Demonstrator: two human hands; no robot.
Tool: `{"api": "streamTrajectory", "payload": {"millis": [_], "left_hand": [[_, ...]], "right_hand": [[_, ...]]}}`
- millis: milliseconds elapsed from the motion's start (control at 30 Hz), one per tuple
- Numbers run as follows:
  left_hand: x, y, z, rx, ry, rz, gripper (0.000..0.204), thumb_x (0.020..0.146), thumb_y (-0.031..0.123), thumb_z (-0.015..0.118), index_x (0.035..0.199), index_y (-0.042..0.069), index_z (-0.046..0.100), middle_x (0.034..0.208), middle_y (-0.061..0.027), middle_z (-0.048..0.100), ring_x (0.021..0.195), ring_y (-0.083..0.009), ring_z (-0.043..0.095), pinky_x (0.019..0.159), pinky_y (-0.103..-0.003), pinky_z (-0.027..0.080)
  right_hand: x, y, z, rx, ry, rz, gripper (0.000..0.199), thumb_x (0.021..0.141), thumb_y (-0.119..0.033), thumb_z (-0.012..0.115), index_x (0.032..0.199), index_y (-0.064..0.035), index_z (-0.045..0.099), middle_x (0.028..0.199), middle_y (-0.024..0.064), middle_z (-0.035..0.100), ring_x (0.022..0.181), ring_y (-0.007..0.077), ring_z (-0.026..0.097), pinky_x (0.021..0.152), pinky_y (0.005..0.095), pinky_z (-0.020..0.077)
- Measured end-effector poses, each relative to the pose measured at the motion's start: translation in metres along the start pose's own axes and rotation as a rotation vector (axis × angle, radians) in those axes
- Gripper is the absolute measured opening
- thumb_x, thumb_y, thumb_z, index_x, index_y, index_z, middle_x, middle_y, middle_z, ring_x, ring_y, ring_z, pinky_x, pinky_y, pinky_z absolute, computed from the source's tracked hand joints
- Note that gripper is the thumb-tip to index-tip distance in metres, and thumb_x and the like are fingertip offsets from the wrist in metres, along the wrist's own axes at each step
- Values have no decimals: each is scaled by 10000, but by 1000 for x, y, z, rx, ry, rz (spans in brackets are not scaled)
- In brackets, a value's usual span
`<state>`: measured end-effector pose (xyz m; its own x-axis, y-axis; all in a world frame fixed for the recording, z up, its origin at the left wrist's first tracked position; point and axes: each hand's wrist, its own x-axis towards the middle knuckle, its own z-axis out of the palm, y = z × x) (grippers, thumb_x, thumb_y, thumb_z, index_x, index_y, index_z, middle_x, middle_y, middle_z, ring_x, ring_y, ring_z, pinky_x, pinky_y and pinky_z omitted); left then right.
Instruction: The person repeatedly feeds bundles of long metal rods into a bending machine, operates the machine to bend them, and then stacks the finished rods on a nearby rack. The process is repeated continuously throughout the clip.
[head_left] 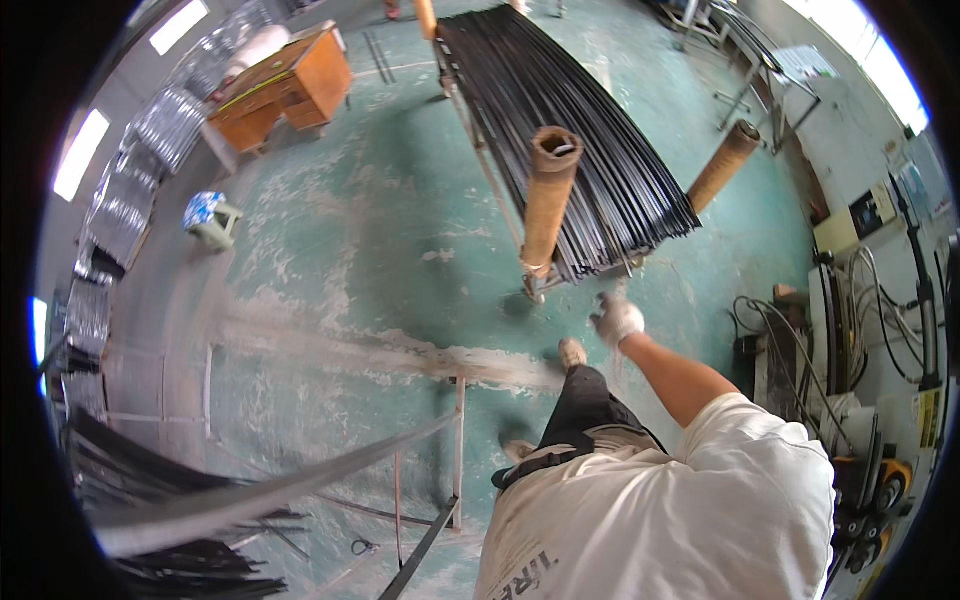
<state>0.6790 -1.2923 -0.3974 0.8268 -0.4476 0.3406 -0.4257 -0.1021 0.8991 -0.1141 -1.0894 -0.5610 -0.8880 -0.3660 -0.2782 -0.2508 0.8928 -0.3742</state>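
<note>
My right hand (pixel 617 320), in a white glove, reaches forward with fingers apart and nothing in it. It hovers just below the near end of a big bundle of long black rods (pixel 570 150) lying on a metal rack. Two rusty brown upright tubes (pixel 548 195) (pixel 722 165) stand at the rack's near corners. A long grey flat bar (pixel 260 495), blurred, runs from the lower left toward my waist; its near end is hidden behind my torso. My left hand is out of sight. My foot (pixel 572 352) steps on the green floor.
A thin metal frame stand (pixel 458 450) is by my left side, with black rods (pixel 190 570) piled at lower left. A wooden desk (pixel 290 85), a small stool (pixel 212 218) and shiny metal stacks (pixel 120 210) line the left. A machine with cables (pixel 850 330) stands at the right.
</note>
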Motion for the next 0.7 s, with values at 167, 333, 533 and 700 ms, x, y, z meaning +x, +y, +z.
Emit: {"api": "streamTrajectory", "payload": {"millis": [167,333,533,700], "left_hand": [[-130,4,75,246,-465,-190,195,962,178,787,1113,58,761,1089,-110,750,942,-227,710,723,-424,567],[-365,155,171,37,-1210,-257,482,962,51,763,1425,8,637,1162,-156,748,1057,-292,746,928,-406,626],[-605,359,232,119,-1645,504,215,1018,21,706,1214,-68,695,1173,-124,692,1084,-216,661,982,-366,552],[-688,416,263,85,-1818,444,207,1028,-11,691,1233,-37,699,1177,-118,706,1085,-200,668,1004,-348,543]], "right_hand": [[106,62,-70,-64,57,307,1048,837,-512,907,1640,-48,419,1456,266,652,1379,438,620,1137,496,532],[249,105,-88,-212,176,427,1449,710,-788,889,1731,6,237,1718,308,367,1592,478,370,1308,608,312],[312,56,-95,-96,-71,510,1379,714,-701,936,1683,21,272,1590,290,477,1472,446,467,1235,564,402],[331,95,-99,-18,-115,398,823,854,-491,909,1425,16,603,1380,236,663,1316,394,634,1100,476,565]]}}
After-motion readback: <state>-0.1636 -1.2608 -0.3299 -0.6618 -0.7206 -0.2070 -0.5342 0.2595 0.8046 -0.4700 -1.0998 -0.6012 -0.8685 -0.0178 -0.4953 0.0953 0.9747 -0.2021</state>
